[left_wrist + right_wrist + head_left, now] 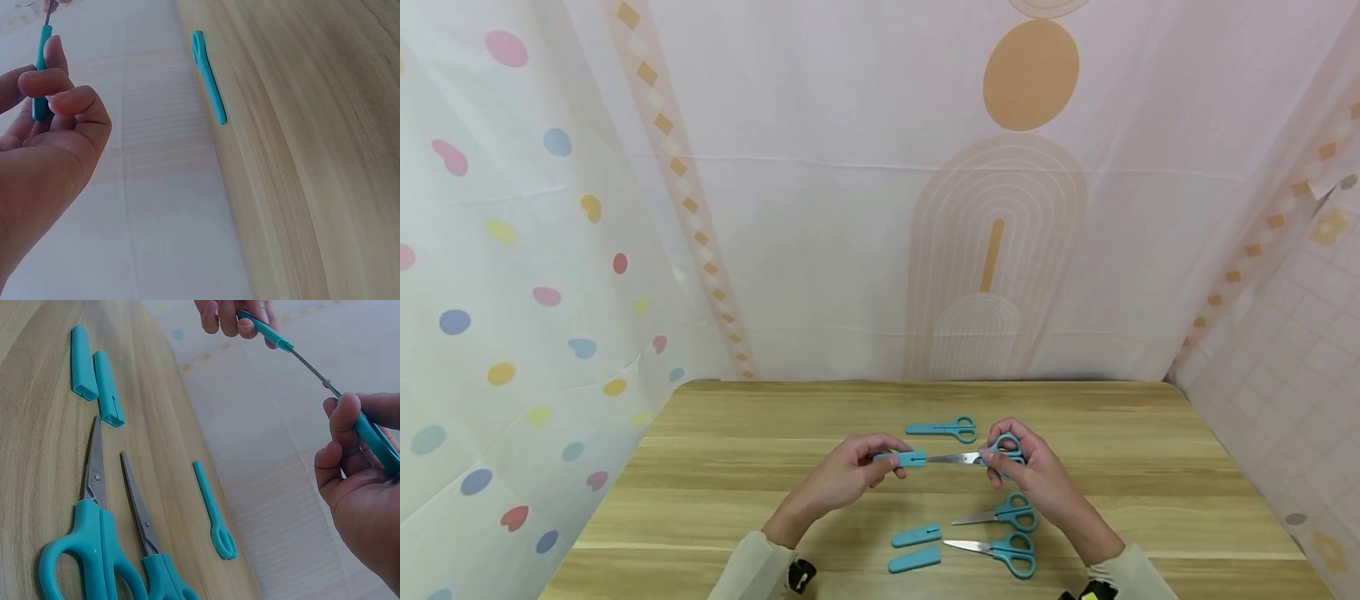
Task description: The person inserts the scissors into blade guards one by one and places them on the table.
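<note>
Between thumb and fingers my left hand (848, 471) pinches a teal blade cover (913, 458), its slotted open end facing right. My right hand (1030, 467) grips a pair of scissors (958, 458) by the teal handles, the blades closed and pointing left. In the right wrist view the blade tip sits right at the mouth of the cover (275, 337), with most of the metal showing. Both things are held up above the table.
Sheathed scissors (940, 428) lie behind the hands on the wooden table (737, 483). Nearer lie two bare scissors, one (1017, 512) behind the other (1013, 552), and two loose covers, one slotted (916, 535), one plain (914, 559). A patterned curtain (820, 250) hangs behind.
</note>
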`<action>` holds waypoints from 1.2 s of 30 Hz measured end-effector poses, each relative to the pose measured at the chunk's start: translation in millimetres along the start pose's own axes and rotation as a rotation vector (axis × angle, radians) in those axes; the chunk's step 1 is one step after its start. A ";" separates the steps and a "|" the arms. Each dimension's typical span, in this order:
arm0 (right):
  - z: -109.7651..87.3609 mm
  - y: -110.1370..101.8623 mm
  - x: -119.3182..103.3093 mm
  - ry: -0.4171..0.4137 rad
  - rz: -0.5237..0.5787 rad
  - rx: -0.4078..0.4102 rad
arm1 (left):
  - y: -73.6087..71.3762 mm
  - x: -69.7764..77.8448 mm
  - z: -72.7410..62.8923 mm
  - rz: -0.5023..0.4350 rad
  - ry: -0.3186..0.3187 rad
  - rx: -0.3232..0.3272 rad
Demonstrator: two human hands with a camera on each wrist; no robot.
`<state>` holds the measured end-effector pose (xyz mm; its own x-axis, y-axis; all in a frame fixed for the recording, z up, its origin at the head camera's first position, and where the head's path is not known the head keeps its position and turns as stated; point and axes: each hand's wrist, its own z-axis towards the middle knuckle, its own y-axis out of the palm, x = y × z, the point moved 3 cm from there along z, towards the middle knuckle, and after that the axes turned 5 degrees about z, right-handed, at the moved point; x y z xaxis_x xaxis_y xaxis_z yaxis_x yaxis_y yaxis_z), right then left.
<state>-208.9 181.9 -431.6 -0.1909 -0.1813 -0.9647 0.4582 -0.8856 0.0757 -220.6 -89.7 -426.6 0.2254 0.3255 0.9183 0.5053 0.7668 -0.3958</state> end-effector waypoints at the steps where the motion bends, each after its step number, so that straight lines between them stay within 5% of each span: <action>1: 0.0 -0.1 0.3 0.007 -0.003 0.004 | 0.3 -0.2 0.1 -0.004 -0.002 -0.002; 36: -0.4 5.4 0.7 0.050 -0.111 0.042 | 5.6 1.4 1.9 -0.013 -0.002 0.002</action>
<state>-206.2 177.1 -432.0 -0.1943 -0.0608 -0.9791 0.3995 -0.9165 -0.0223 -219.1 -83.9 -427.4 0.2172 0.3168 0.9233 0.5067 0.7718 -0.3840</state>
